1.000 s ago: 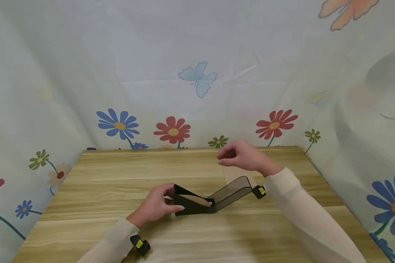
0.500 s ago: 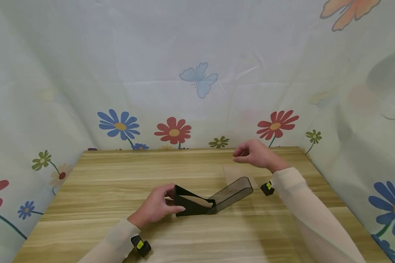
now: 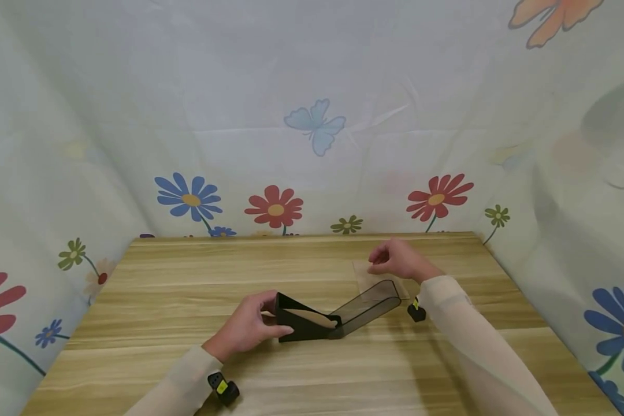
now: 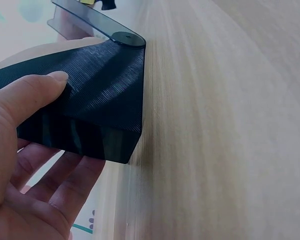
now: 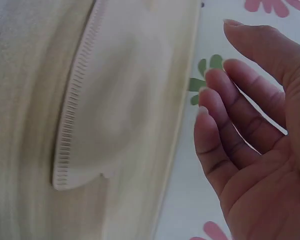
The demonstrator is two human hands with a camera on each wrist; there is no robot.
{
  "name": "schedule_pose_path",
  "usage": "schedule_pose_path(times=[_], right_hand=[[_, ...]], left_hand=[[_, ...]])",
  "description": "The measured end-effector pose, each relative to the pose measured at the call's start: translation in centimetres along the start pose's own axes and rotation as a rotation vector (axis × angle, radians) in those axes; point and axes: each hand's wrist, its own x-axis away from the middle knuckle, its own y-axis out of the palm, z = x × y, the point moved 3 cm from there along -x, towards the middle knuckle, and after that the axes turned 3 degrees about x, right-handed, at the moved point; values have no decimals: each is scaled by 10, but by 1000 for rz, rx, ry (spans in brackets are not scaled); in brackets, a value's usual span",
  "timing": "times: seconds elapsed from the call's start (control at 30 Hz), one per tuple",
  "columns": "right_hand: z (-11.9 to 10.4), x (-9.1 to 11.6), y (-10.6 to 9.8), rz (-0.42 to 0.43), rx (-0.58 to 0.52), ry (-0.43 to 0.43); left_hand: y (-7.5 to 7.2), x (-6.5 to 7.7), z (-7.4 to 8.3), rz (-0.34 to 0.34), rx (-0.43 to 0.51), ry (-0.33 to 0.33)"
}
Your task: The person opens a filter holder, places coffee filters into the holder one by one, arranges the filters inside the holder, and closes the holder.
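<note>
My left hand [image 3: 245, 323] grips the wide end of a black coffee filter holder [image 3: 304, 332], thumb on its near side and fingers behind. The holder's smoky see-through lid [image 3: 366, 309] is swung open to the right. Inside it stand tan paper coffee filters [image 3: 307, 316]. Beyond the lid a single paper filter [image 3: 363, 282] lies flat on the table; the right wrist view shows the crimped edge of this filter [image 5: 105, 110]. Over its far part hovers my right hand [image 3: 401, 261], fingers loosely bent and nothing between them.
The wood-grain table [image 3: 187, 277] ends at a flower-printed cloth [image 3: 312, 173] that hangs behind and along both sides. A small black camera [image 3: 417, 310] on the right wrist is near the lid's outer end.
My right hand first moved right, away from over the filter's left edge, then came down toward the flat filter. The left hand and the holder keep their place.
</note>
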Motion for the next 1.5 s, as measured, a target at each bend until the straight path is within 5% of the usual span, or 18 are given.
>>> schedule_pose_path(times=[0.7, 1.5], right_hand=[[16, -17, 23, -65, 288, 27], [15, -25, 22, -113, 236, 71]], left_hand=[[0, 0, 0, -6, -14, -43], [-1, -1, 2, -2, -27, -44]])
